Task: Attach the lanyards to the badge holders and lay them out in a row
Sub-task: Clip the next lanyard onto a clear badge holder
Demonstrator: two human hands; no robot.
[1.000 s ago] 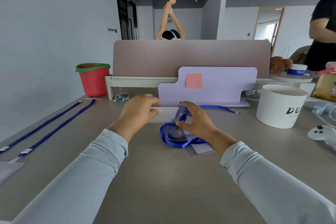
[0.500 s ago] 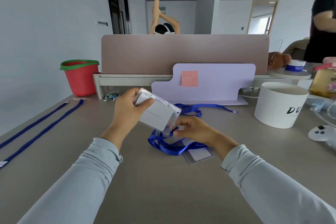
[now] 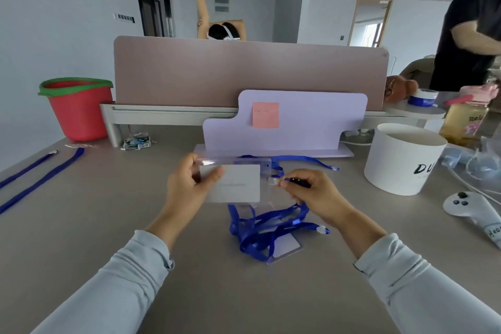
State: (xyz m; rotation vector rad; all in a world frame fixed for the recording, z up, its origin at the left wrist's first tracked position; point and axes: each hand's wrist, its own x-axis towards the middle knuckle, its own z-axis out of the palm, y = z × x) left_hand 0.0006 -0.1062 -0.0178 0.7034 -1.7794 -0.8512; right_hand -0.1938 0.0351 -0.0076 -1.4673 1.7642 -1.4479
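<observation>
My left hand grips a clear badge holder with a white card inside, held up flat above the desk. My right hand pinches the clip end of a blue lanyard right at the holder's right edge. Under both hands lies a tangle of blue lanyards on top of another badge holder. Two more blue lanyards lie stretched out straight at the far left of the desk.
A lilac board with a pink sticky note stands behind the hands. A white round tub and a white controller sit at the right, a red bucket at the back left. Two other people are beyond the partition.
My left hand has lifted the badge holder off the desk and turned it level facing me. My right hand has left the lanyard pile and taken a clip end to the holder's right edge.
</observation>
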